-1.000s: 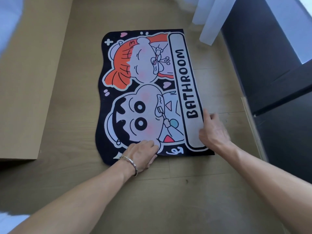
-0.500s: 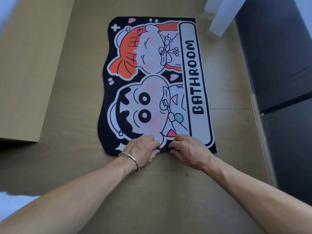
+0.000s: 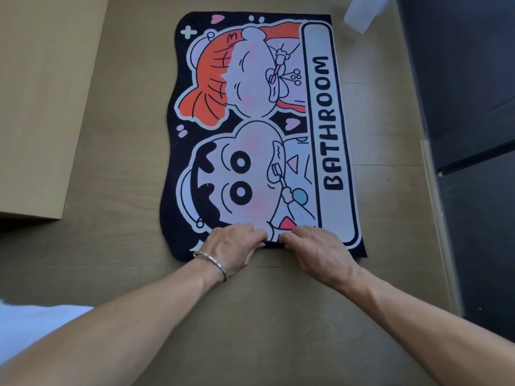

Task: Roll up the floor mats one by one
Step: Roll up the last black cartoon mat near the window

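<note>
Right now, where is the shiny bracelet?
In the head view, low and left of centre, the bracelet circles the wrist just behind the left hand, which grips the near edge of the bathroom mat.

Your left hand [image 3: 234,246] and right hand [image 3: 317,252] are both bare, and so are your forearms, all the way to the bottom edge of the view. You wear one thin silver bangle [image 3: 216,264] on your left wrist, with a small knob at its outer end
</note>
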`<state>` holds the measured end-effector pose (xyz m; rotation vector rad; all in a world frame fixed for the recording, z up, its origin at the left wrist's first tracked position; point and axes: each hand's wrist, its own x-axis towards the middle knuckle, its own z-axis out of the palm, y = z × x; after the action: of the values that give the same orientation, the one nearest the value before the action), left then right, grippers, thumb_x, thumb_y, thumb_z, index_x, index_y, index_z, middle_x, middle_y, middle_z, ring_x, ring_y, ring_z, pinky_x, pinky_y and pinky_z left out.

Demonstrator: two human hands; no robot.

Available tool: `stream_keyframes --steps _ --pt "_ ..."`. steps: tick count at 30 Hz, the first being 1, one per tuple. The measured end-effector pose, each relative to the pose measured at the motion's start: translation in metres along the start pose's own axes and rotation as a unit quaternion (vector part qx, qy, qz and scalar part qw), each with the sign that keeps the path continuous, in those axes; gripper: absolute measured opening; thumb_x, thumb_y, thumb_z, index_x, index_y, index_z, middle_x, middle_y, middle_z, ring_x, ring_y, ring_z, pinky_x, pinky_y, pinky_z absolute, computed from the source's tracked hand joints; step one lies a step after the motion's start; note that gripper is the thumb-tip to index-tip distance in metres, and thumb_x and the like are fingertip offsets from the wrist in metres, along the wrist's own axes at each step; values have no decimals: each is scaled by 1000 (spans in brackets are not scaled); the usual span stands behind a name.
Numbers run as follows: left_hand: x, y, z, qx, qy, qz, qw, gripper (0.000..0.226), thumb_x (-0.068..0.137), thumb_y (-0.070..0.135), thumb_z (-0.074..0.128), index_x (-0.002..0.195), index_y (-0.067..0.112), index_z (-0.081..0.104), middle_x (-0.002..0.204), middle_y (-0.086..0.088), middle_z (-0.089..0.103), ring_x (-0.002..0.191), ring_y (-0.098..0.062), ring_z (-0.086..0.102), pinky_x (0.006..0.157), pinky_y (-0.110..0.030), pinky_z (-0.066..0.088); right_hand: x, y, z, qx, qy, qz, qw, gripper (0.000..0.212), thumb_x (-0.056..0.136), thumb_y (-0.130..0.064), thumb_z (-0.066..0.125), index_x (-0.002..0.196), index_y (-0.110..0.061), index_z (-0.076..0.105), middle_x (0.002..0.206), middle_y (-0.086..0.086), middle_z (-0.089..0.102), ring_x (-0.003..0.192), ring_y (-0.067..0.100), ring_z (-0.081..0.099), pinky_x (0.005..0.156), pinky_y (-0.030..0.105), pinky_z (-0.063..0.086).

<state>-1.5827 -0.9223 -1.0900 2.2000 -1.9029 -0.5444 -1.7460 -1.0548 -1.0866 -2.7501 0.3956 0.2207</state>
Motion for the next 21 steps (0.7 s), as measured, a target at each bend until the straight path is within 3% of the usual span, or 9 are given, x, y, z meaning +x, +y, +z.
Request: stream_keyframes --steps 2,5,7,11,15,18,21 --pt "1 -1 -1 2 -6 -4 1000 28 89 38 39 80 22 61 60 6 50 43 -15 49 35 -20 23 -2 0 0 -32 15 -21 999 20 72 -4 73 84 -15 61 72 2 54 55 22 46 43 32 38" --pt "1 1 -4 32 -5 14 999 14 83 30 65 75 18 63 64 3 50 47 -16 49 35 -20 23 -4 4 -1 -72 33 -53 995 11 77 -14 74 84 -14 66 79 4 57 59 22 48 48 32 35" --pt "-1 4 -7 76 -25 44 996 17 75 28 75 72 16 63 68 2 52 51 -16 48 35 -21 25 -3 5 -1 -105 46 -65 991 14 72 -9 73 83 -15 66 82 5 57 62 22 48 50 32 37" --pt "-4 7 -14 197 -82 106 971 20 66 27 76 68 15 60 72 0 52 61 -18 48 46 -27 27 -2 0 1 -176 70 -88 978 22 73 -2 45 78 -14 63 81 4 55 68 23 49 57 33 38" --pt "5 18 -24 268 -95 107 953 13 63 3 65 62 14 58 69 -3 48 62 -19 42 54 -30 22 -2 -1 4 -173 65 -80 980 30 69 -1 37 75 -15 63 68 1 54 60 21 46 53 31 35" --pt "6 35 -18 272 -163 84 945 24 86 -4 39 96 7 58 94 -9 47 82 -24 34 69 -36 24 1 -2 2 -127 67 -62 988 27 56 2 43 70 -13 61 60 1 52 50 21 45 45 27 32" --pt "10 49 -16 280 -210 22 936 31 89 -8 32 108 3 53 104 -13 45 95 -27 40 73 -37 24 4 -4 -1 -110 66 -52 990 28 52 4 44 69 -12 59 56 1 52 46 21 45 42 27 33"
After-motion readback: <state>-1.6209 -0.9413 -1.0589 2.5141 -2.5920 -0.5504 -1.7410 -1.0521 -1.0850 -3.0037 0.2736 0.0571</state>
